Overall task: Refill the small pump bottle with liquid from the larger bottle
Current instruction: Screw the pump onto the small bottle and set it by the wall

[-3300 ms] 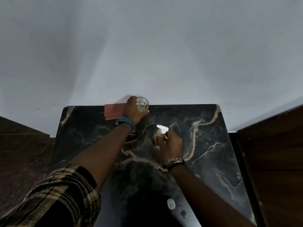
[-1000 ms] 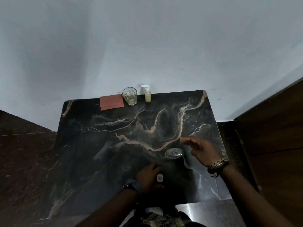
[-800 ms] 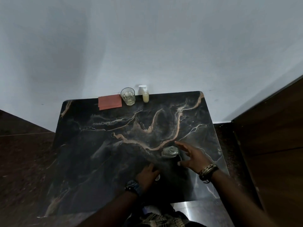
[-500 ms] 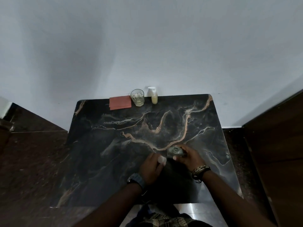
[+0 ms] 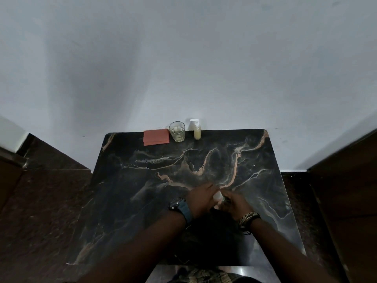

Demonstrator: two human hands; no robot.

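The left hand (image 5: 201,198) pinches a small white round cap (image 5: 217,195) at its fingertips and holds it against the mouth of a larger bottle of clear glass or plastic (image 5: 224,199), which the right hand (image 5: 234,205) grips from the other side. Little of that bottle shows between the fingers, so whether the cap is seated, part-threaded or only resting on the neck cannot be told. A second ago the cap lay on the near edge of the dark marbled tabletop (image 5: 265,180) under the left hand, and the right hand was open, reaching for the bottle, which stood alone; now both hands have closed in and met over it.

At the far edge, well apart from the hands, the small pump bottle of pale yellow liquid with a white pump head (image 5: 197,130) stands upright with its pump on, just beside a clear drinking glass holding a little liquid (image 5: 177,132) and a flat terracotta-coloured card or envelope (image 5: 156,137).

With the pump bottle closed and set aside, the pouring looks finished; capping the larger bottle is likely the closing step.
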